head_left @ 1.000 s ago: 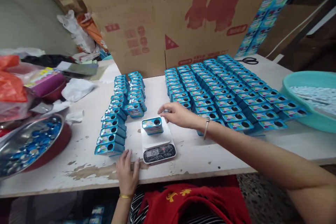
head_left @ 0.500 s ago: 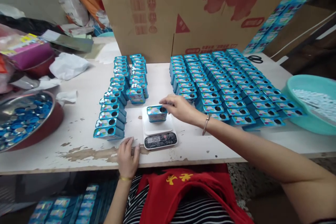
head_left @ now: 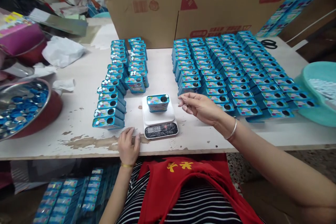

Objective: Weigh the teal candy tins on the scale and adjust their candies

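A small blue tin (head_left: pixel 158 103) with a dark round hole in its top stands on the white kitchen scale (head_left: pixel 172 116). One white pellet (head_left: pixel 167 96) sits at the edge of the hole. The scale's display (head_left: pixel 154 129) shows digits that look like 1557. My right hand (head_left: pixel 196 107) hovers right of the scale, apart from the tin, its thumb and fingers drawn together; whether a pellet is between them I cannot make out. Flat on the table's front edge, left of the scale, lies my left hand (head_left: pixel 129 147), fingers stretched and holding nothing.
Left of the scale stand rows of tins (head_left: pixel 109 104) with white pellets on top; many more tins (head_left: pixel 238 85) fill the right. A bowl of blue and silver caps (head_left: pixel 49 112) is far left, a turquoise basin (head_left: pixel 306 73) of white pellets far right. A large carton (head_left: pixel 154 31) stands behind.
My right hand has drawn back from the tin to the right. A white pellet now shows at the tin's hole, and the display reading has risen. My left hand stays put; the view has tilted down.
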`<state>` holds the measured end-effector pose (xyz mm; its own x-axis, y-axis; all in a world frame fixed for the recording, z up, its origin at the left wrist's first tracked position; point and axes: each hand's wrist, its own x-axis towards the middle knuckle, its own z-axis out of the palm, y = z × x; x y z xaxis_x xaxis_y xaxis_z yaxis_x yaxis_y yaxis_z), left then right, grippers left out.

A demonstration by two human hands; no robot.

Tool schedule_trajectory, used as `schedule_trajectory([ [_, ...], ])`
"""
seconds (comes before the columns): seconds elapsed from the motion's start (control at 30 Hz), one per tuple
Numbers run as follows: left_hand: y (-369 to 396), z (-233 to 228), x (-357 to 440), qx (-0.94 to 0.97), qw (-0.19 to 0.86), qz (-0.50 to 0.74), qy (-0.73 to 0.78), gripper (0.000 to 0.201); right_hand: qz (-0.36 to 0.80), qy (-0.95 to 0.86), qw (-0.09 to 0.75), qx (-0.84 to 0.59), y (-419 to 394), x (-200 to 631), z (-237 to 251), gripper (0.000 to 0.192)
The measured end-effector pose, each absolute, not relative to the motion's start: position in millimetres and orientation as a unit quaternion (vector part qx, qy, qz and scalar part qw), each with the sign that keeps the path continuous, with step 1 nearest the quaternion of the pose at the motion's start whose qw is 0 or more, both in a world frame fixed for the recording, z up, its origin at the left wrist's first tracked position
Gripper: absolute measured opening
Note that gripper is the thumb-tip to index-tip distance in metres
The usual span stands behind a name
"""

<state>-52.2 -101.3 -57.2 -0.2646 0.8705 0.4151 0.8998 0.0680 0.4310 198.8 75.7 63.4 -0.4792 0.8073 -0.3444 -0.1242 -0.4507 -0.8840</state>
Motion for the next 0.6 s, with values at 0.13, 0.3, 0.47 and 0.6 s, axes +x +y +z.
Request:
schedule_trajectory([
  [0.13,-100.8,-57.0,-52.3,-0.611,0.032,-0.31,-0.728,0.029,0.752,-0.41,0.28,-0.435,68.0,201.0,56.0,0.034],
  [0.3,-100.0,-55.1,-52.5,-0.611,0.035,-0.311,-0.727,0.03,0.735,-0.457,0.272,-0.42,69.2,195.1,56.4,0.032],
  [0.47,-97.8,-54.1,-54.4,-0.617,0.035,-0.318,-0.719,0.029,0.572,-0.626,0.33,-0.415,70.8,178.5,48.8,0.036],
  [0.6,-98.3,-56.1,-55.7,-0.624,0.036,-0.322,-0.711,0.027,0.439,-0.757,0.307,-0.375,67.7,167.2,49.5,0.039],
])
